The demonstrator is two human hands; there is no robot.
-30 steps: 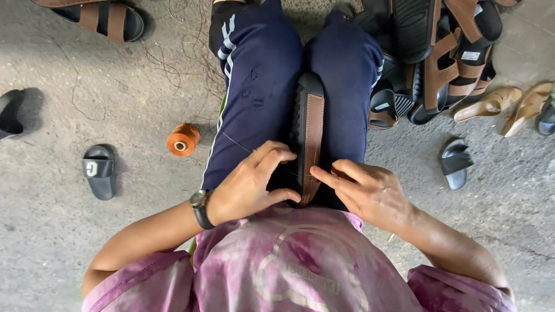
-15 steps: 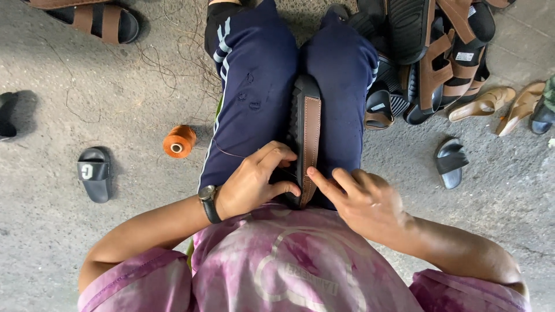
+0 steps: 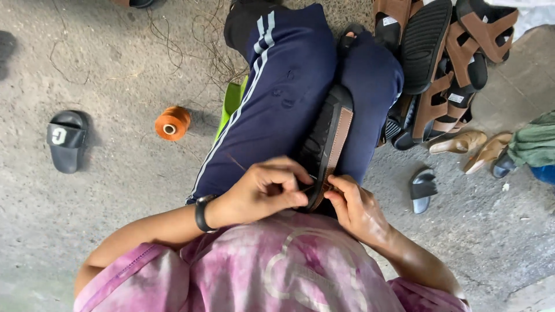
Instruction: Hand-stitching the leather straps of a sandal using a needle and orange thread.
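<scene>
Two hands at work on one sandal, both meeting at its near end, just ahead of the pink tie-dye shirt (image 3: 277, 271). Far out to the left of the left hand, well apart from it: a small black slide (image 3: 67, 140) flat on the concrete floor (image 3: 104, 196). Nearer, but also clear of that hand, up and to its left: an orange thread spool (image 3: 171, 122) lying on its side, core hole facing the camera. Then the left hand (image 3: 267, 189), black watch (image 3: 202, 212) at the wrist, fingers curled in tight, thumb and forefinger pinched at the sandal's edge; apparently gripping a thin thread or needle there, too fine to tell which. Touching both hands and wedged between the navy track-panted legs (image 3: 272, 110): the sandal (image 3: 327, 141), black sole toward the left hand, brown strip along the side toward the right hand, long axis running straight away from the body and tilting slightly rightward at the far end. Near end squarely between the two hands, neither plainly closer. Right hand (image 3: 354, 207) next, fingers bent and mostly closed, fingertips pressed on the brown strip's near end, steadying it against the sole. Beyond the right hand, up and to the right: a heap of brown-strapped sandals (image 3: 445, 63); lower right of those, a pair of tan shoes (image 3: 475, 145) and a single dark slide (image 3: 422, 189), all well apart from the hands.
</scene>
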